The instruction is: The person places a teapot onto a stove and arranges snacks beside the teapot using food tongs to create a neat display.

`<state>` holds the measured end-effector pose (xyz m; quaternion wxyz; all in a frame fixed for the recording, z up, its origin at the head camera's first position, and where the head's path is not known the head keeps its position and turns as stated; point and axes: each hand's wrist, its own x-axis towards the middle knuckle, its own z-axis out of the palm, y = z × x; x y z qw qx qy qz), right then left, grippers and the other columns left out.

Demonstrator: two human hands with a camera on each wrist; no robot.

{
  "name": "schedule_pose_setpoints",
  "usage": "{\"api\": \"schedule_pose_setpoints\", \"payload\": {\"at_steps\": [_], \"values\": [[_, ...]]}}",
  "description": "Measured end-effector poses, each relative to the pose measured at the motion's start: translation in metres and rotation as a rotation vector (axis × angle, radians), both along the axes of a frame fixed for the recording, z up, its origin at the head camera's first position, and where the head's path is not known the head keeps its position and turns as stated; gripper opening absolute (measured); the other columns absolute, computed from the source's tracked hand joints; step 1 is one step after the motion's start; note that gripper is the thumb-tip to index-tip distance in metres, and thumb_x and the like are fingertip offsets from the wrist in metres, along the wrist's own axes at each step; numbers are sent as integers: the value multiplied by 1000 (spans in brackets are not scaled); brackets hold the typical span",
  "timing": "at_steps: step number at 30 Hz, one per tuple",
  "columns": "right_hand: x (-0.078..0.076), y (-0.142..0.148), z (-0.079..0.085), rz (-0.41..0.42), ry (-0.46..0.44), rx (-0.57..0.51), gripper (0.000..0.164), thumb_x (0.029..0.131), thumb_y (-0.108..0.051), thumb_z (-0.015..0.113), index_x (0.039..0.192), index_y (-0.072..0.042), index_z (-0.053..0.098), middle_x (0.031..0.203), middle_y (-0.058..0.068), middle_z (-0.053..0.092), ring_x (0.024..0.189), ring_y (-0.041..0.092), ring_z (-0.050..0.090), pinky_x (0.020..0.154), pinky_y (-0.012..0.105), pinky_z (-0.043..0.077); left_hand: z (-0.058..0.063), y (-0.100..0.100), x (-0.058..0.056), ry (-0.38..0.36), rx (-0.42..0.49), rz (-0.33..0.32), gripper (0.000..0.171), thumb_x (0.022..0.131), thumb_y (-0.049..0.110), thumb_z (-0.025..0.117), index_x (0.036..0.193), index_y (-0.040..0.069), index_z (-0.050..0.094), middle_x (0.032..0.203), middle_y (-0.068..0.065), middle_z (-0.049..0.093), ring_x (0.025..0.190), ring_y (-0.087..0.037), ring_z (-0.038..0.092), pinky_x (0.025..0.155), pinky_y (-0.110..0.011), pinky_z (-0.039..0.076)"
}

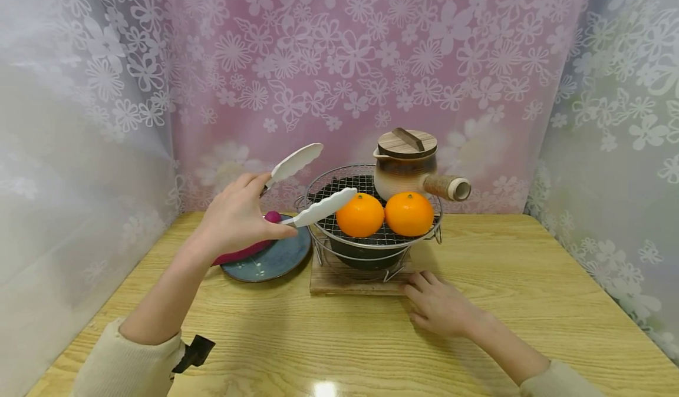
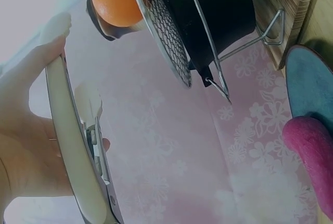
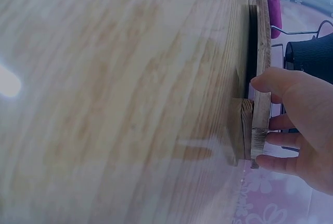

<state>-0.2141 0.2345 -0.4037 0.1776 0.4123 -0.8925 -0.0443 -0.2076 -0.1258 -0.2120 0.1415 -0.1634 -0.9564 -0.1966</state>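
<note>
Left fingers (image 1: 259,181) hold tongs (image 1: 325,208) | magenta item (image 1: 248,251) part-hidden, kind unclear

Cannot make out a single text, label, brand, number or sign in any view, from twelve o'clock round through three, six and nine.

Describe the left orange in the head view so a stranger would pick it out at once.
Find the round wire grill over the wooden board. Toward its front, before the lidded pot, the left orange sits beside the right orange, nearer the blue plate. Unlike its neighbour, it has a white tip of the tongs overlapping its upper left edge in that view.
</note>
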Motion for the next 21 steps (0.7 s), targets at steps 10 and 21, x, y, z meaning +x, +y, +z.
{"api": "schedule_pose_setpoints", "payload": {"at_steps": [10, 21], "values": [[1, 0, 1, -7, -20, 6, 40, 79, -26, 69, 112, -6, 58, 106, 11, 51, 97, 30, 50, 83, 43, 44, -4, -9, -8, -17, -2, 38, 102, 62, 56, 77, 138, 2, 38, 121, -14, 47, 99, -30, 45, 83, -51, 38], [1, 0, 1, -11, -29, 6, 40, 79, -26, 68, 113, -7, 57, 107, 10, 50, 97, 29, 50, 81, 43, 45, -10, -18, -16, -26, -9, 70, 96, 64, 52, 77, 136, 0, 39, 127, -18, 44, 109, -36, 43, 89, -56, 35]]}}
